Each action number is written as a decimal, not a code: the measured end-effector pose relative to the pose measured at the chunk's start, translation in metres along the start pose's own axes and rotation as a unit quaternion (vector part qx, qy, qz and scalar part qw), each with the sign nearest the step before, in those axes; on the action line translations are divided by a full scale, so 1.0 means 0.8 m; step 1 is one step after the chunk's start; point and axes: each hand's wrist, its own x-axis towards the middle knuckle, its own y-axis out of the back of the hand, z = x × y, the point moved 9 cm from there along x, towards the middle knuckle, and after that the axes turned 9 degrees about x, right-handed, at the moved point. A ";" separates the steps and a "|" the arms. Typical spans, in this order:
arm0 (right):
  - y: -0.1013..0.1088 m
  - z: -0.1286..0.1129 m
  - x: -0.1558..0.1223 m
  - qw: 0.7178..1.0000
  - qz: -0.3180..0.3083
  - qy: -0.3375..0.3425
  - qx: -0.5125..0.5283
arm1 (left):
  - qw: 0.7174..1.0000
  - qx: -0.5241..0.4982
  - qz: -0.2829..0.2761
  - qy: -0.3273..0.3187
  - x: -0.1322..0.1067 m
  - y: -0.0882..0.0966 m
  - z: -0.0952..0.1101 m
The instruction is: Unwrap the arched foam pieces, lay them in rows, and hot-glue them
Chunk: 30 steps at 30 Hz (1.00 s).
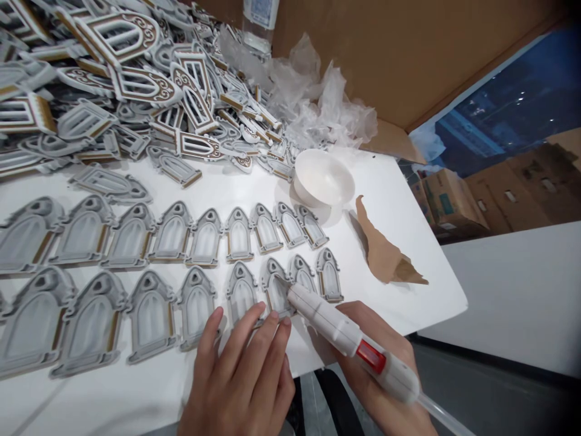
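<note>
My right hand (381,363) is wrapped round a white glue gun (324,318) with a red window on its body; a clear glue stick (440,415) juts from its back end. The nozzle points down at a grey arched window-shaped piece (276,290) in the front row. My left hand (247,369) lies with its fingers stretched out, fingertips at the lower edges of this piece and the arched piece to its left (240,293). Both rows hold several such pieces, hollow backs up, tops pointing away from me. What sits inside their recesses I cannot make out.
A heap of white and brown arched pieces (136,85) covers the back left. Behind stand a white bowl (323,178), crumpled plastic film (318,91) and a clear bottle (259,24). Torn brown paper (385,254) lies on the right of the white table (426,303); cardboard boxes (449,203) stand beyond.
</note>
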 end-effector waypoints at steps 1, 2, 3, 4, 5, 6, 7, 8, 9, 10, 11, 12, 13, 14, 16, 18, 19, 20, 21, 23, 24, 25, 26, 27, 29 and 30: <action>0.001 0.000 0.000 1.000 0.003 0.000 -0.003 | 1.000 0.001 -0.001 0.002 -0.001 0.000 0.000; 0.001 0.001 -0.001 1.000 0.005 -0.003 -0.005 | 1.000 0.001 -0.004 0.004 -0.001 -0.001 -0.001; 0.001 0.002 -0.001 1.000 0.002 -0.008 -0.007 | 1.000 0.002 -0.004 0.005 -0.001 -0.001 -0.001; 0.000 0.003 -0.001 1.000 -0.003 -0.014 -0.006 | 1.000 0.002 -0.004 0.005 0.000 -0.001 -0.001; 0.000 0.004 -0.001 1.000 -0.006 -0.020 -0.006 | 1.000 0.001 -0.005 0.006 0.000 0.000 -0.001; -0.001 0.004 -0.001 1.000 -0.011 -0.024 -0.005 | 1.000 0.000 -0.005 0.006 0.001 0.000 -0.001; -0.002 0.004 -0.001 0.999 -0.017 -0.027 -0.005 | 1.000 0.000 -0.003 0.005 0.002 0.000 -0.001; -0.003 0.004 -0.001 0.999 -0.019 -0.029 -0.007 | 1.000 0.000 -0.002 0.005 0.002 0.001 -0.001; -0.003 0.004 -0.002 0.999 -0.018 -0.031 -0.011 | 1.000 0.001 -0.002 0.005 0.003 0.001 -0.001; -0.003 0.005 -0.002 0.999 -0.017 -0.034 -0.015 | 1.000 0.001 -0.004 0.005 0.003 0.000 -0.001; -0.003 0.005 -0.002 0.999 -0.017 -0.037 -0.021 | 1.000 0.001 -0.003 0.004 0.002 0.000 -0.001; -0.003 0.006 -0.002 0.999 -0.015 -0.038 -0.027 | 1.000 0.002 -0.004 0.004 0.002 0.000 -0.001; -0.002 0.006 -0.002 0.999 -0.013 -0.037 -0.032 | 1.000 0.002 -0.006 0.007 0.002 0.000 -0.001; -0.003 0.006 -0.001 0.999 -0.013 -0.035 -0.035 | 1.000 0.002 -0.008 0.008 0.001 0.000 -0.001; -0.003 0.006 0.000 0.999 -0.011 -0.028 -0.040 | 1.000 0.002 -0.009 0.011 0.001 0.001 0.000; -0.003 0.004 0.001 0.998 -0.006 -0.015 -0.052 | 1.000 -0.001 -0.013 0.011 0.001 0.001 0.000; -0.003 0.004 0.002 0.998 -0.005 -0.012 -0.060 | 1.000 -0.001 -0.013 0.010 0.002 0.001 0.001; -0.003 0.004 0.002 0.998 -0.006 -0.011 -0.067 | 1.000 0.000 -0.012 0.009 0.002 0.000 0.000; -0.003 0.004 0.002 0.997 -0.007 -0.014 -0.071 | 1.000 0.000 -0.011 0.009 0.002 0.000 0.000; -0.003 0.005 0.002 0.997 -0.010 -0.018 -0.073 | 1.000 0.001 -0.008 0.007 0.001 0.000 -0.001; -0.002 0.004 0.002 0.997 -0.010 -0.016 -0.074 | 1.000 0.001 -0.008 0.007 0.001 0.000 -0.002; -0.002 0.003 0.002 0.997 -0.008 -0.011 -0.075 | 1.000 0.001 -0.008 0.007 0.001 0.000 -0.002; -0.001 0.001 0.002 0.997 -0.006 -0.004 -0.078 | 1.000 0.000 -0.011 0.006 0.001 0.000 -0.002; -0.001 0.001 0.002 0.997 -0.004 -0.003 -0.081 | 1.000 -0.001 -0.013 0.006 0.001 0.000 -0.002; 0.000 0.001 0.002 0.996 0.000 -0.006 -0.084 | 1.000 -0.003 -0.015 0.006 0.000 0.000 -0.001; 0.000 0.001 0.002 0.997 0.004 -0.006 -0.082 | 1.000 -0.005 -0.017 0.006 0.000 0.000 0.000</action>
